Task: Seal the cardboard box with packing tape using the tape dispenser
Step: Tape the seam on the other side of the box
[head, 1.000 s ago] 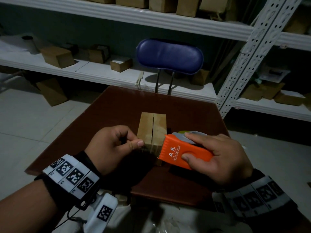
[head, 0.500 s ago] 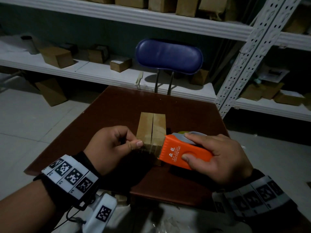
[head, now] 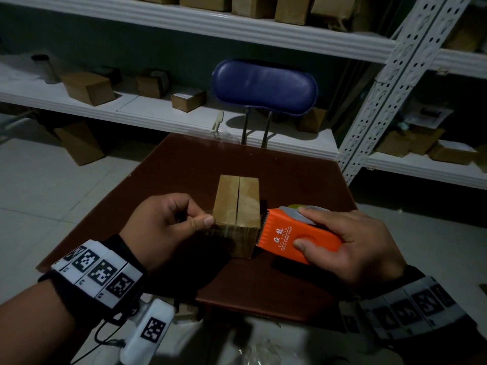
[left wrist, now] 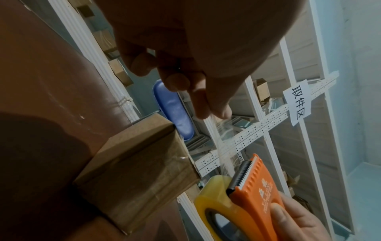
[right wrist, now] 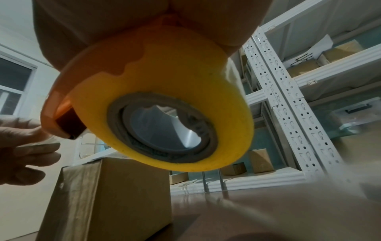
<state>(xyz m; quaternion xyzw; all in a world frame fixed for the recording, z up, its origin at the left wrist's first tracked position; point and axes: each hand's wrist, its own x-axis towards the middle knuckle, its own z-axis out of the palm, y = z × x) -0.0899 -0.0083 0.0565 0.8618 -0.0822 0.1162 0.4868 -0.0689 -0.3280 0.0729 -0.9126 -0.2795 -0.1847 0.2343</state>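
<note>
A small cardboard box (head: 237, 204) stands on the brown table (head: 184, 167), its two top flaps meeting in a centre seam. My left hand (head: 200, 219) is at the box's near left corner and pinches the free end of the clear tape (left wrist: 216, 138) between thumb and forefinger. My right hand (head: 342, 241) grips the orange tape dispenser (head: 297, 235) at the box's near right corner, its toothed blade facing the box. The strip runs taut from my fingers to the yellow roll (left wrist: 214, 192) above the box's near end. Shiny tape shows on the box's near face (left wrist: 144, 187).
A blue-backed chair (head: 263, 85) stands behind the table. White shelves (head: 158, 111) with several cardboard boxes run along the back, and a perforated rack post (head: 382, 101) rises at right. More boxes sit on the floor at left (head: 79, 143). Crumpled plastic lies below the table's near edge (head: 263, 349).
The dispenser has shifted slightly right, away from my left hand, so a little more tape spans the box's near end. My left hand keeps its pinch.
</note>
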